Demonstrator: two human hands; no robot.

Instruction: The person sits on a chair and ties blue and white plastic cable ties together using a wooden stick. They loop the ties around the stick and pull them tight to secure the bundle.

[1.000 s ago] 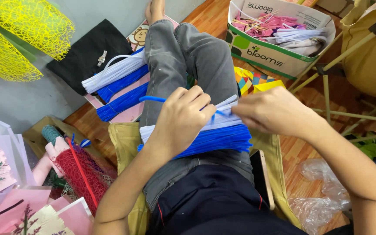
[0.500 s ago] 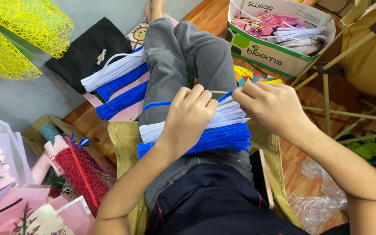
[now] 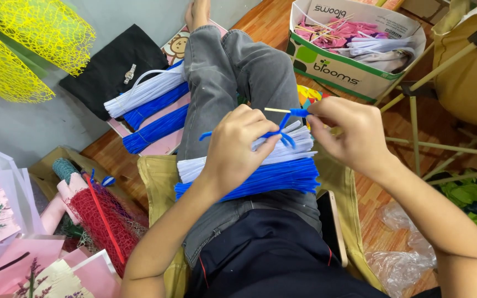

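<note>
A thick bundle of blue pipe cleaners [image 3: 260, 179] lies across my lap, with a layer of white pipe cleaners [image 3: 291, 144] on top. My left hand [image 3: 238, 140] rests over the bundle and pinches a single bent blue pipe cleaner [image 3: 282, 129]. My right hand [image 3: 349, 132] pinches the other end of it, where it winds around a thin wooden stick [image 3: 277, 110]. The stick's pale tip pokes out to the left between both hands.
More blue and white pipe cleaner bundles [image 3: 150, 110] lie on the floor to the left. A cardboard box [image 3: 349, 66] with pink and white material stands ahead. Yellow mesh [image 3: 28, 44], red mesh [image 3: 103, 221], paper sheets and a phone [image 3: 335, 226] lie around.
Both hands have lifted slightly off the bundle. The blue pipe cleaner is now wound onto the wooden stick, which has come into view between the fingers.
</note>
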